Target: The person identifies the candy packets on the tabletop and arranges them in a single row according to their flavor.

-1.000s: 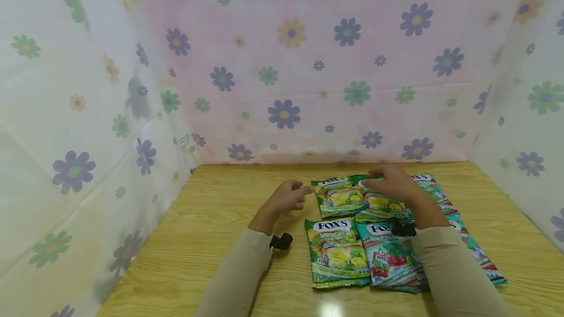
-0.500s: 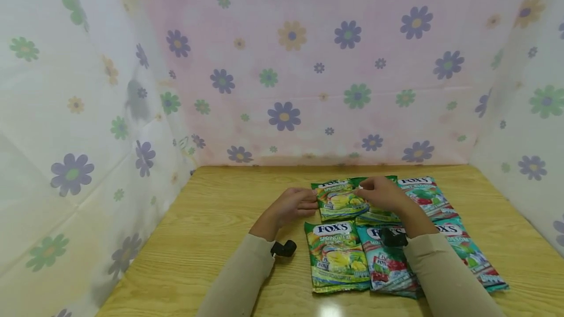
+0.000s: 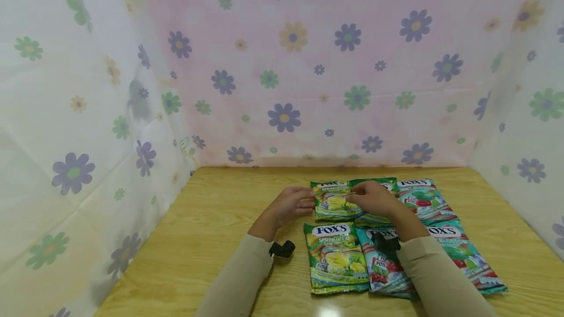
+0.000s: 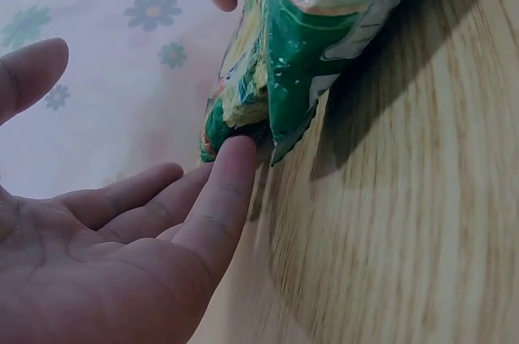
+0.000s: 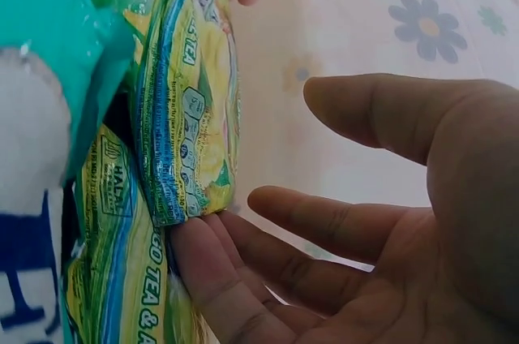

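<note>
A green and yellow FOX'S Spring Tea candy packet [image 3: 331, 207] lies at the back left of the group, between both hands. Fingers of my left hand [image 3: 292, 205] touch its left edge; the left wrist view shows one fingertip against the packet's green corner [image 4: 292, 76], thumb apart. On the other side, my right hand [image 3: 376, 199] touches the packet's right edge with extended fingers, its thumb clear of the packet [image 5: 195, 117]. A second Spring Tea packet [image 3: 370, 219] lies partly hidden beneath my right hand.
Another Spring Tea packet [image 3: 337, 258] lies in front. Teal Mint Blossom packets sit to the right: one at the back [image 3: 425, 199], one front middle [image 3: 383, 273] partly under my right arm, one front right [image 3: 458, 246]. Floral cloth [image 3: 317, 87] walls the wooden table [image 3: 220, 209].
My right hand has come left and nearer, from over the back middle packet to the back left packet's edge. My left hand has reached that packet's left edge. The packet now lies straighter.
</note>
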### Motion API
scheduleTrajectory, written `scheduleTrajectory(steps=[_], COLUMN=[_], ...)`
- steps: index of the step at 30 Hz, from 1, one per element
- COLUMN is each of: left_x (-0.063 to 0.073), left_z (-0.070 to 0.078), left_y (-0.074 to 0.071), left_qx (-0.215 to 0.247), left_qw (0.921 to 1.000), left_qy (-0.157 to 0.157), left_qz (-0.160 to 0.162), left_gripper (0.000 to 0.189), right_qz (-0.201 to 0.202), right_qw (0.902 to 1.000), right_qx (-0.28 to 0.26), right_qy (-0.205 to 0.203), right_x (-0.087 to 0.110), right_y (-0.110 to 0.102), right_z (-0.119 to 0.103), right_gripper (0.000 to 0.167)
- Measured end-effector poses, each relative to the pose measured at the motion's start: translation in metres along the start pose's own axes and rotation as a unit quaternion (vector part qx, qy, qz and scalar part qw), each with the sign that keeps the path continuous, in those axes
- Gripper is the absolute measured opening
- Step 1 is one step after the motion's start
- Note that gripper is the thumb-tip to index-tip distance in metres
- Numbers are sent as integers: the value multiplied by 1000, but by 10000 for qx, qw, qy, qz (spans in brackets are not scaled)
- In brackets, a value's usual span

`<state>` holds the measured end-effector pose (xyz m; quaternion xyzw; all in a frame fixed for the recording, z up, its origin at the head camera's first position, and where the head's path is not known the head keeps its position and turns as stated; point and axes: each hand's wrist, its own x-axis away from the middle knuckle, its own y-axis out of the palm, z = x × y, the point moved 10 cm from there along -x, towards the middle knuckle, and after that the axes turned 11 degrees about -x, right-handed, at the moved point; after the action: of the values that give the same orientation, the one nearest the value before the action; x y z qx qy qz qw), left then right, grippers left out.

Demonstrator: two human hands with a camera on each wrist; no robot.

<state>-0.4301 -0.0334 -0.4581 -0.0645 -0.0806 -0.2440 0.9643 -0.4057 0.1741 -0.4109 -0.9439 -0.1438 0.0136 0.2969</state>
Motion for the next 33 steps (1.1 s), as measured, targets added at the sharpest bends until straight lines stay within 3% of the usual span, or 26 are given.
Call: scheduleTrajectory(steps=[6, 19, 33], left_x=[1, 4, 27], left_z=[4, 12, 29], left_y=[-3, -18, -53], left_qx=[27, -145, -514], left_qw=[10000, 9992, 9960], left_qy=[12, 343, 501], left_qz=[79, 172, 531], left_gripper=[62, 50, 54], right_qz=[-7, 87, -33], right_qw=[9999, 9931, 9909], right_qx=[-145, -1166, -1308], right_qy=[-34, 24, -320], right_x=[-2, -5, -21], right_y=[3, 6, 26], right_z=[-2, -15, -44], right_gripper=[55, 47, 48])
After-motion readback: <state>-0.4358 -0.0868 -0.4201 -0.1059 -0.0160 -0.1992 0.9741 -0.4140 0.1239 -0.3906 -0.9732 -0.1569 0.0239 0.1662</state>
